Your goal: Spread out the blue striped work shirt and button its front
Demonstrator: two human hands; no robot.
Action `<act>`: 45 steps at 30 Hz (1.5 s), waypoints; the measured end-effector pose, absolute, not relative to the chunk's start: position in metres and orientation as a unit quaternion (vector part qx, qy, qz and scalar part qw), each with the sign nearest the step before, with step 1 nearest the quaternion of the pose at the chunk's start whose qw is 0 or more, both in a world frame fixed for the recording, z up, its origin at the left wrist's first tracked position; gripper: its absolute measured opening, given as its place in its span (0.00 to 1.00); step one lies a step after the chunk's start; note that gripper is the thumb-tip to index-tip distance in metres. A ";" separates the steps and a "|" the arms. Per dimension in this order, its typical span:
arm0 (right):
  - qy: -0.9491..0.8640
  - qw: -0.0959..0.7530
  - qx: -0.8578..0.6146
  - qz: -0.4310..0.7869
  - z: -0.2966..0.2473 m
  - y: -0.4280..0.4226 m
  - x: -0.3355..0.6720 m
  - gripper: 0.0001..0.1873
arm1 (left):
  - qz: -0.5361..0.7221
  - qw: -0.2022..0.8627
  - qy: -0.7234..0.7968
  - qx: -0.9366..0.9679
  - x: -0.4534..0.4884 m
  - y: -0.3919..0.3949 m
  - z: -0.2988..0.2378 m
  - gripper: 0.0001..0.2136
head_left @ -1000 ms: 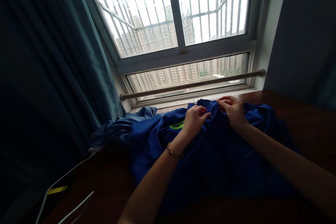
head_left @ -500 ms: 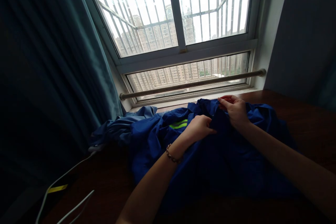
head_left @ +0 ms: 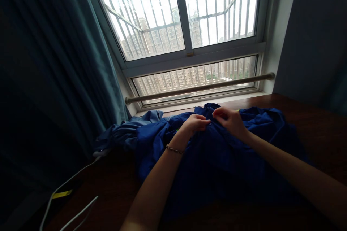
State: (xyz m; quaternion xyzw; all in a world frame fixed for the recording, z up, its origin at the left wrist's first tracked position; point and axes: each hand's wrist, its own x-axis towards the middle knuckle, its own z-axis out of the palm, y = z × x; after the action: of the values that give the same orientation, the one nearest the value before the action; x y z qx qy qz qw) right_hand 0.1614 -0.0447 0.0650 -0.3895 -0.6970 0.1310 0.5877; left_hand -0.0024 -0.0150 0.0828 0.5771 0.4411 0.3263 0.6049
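Observation:
A dark blue garment (head_left: 217,158) lies spread and rumpled on a dark wooden table (head_left: 320,130) under a window. My left hand (head_left: 193,123), with a bead bracelet at the wrist, is closed on a fold of the cloth near its far edge. Close beside it, my right hand (head_left: 229,120) pinches the same stretch of the garment, fingers pressed together. The two hands nearly touch. A bunched lighter blue part of the cloth (head_left: 127,133) trails off to the left.
A teal curtain (head_left: 54,79) hangs at the left. A metal rail (head_left: 197,87) runs across the barred window's lower pane. White cables (head_left: 67,184) with a yellow tag lie at the table's near left. A dark wall (head_left: 314,32) stands at the right.
Both hands have shifted left and come together on the cloth's far edge. The green-yellow stripe seen beside my left hand earlier is now covered.

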 end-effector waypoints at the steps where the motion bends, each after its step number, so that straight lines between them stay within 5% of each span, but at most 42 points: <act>1: -0.745 0.547 -0.368 0.100 0.063 -0.047 0.159 0.05 | 0.339 0.627 0.438 0.547 -0.004 -0.010 0.079 0.12; 5: -0.827 0.460 -0.318 0.051 0.050 -0.047 0.154 0.11 | 0.347 0.676 0.440 0.478 -0.007 0.003 0.066 0.07; 16: -0.843 0.424 -0.327 -0.051 0.032 -0.041 0.159 0.13 | 0.348 0.681 0.453 0.458 -0.006 0.010 0.055 0.05; 23: -0.815 0.450 -0.366 -0.005 0.031 -0.039 0.156 0.10 | 0.382 0.613 0.487 0.491 -0.003 0.009 0.053 0.08; 30: -0.780 0.450 -0.427 0.078 0.026 -0.030 0.156 0.05 | 0.387 0.435 0.482 0.654 0.004 0.003 0.050 0.03; 38: -0.754 0.488 -0.436 0.053 0.022 -0.039 0.149 0.04 | 0.261 0.612 0.398 0.632 -0.022 0.006 0.064 0.10; 43: -0.726 0.517 -0.447 0.076 0.015 -0.040 0.146 0.04 | 0.237 0.562 0.392 0.689 -0.023 0.008 0.061 0.12; 45: -0.722 0.524 -0.437 0.112 0.014 -0.037 0.147 0.12 | 0.257 0.532 0.403 0.699 -0.018 0.008 0.058 0.10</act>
State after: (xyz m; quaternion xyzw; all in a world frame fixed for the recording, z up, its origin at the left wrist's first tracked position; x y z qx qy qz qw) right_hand 0.1466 -0.0374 0.0138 -0.4371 -0.7225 0.1115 0.5240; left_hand -0.0181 0.0081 0.0581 0.6992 0.4032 0.2569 0.5316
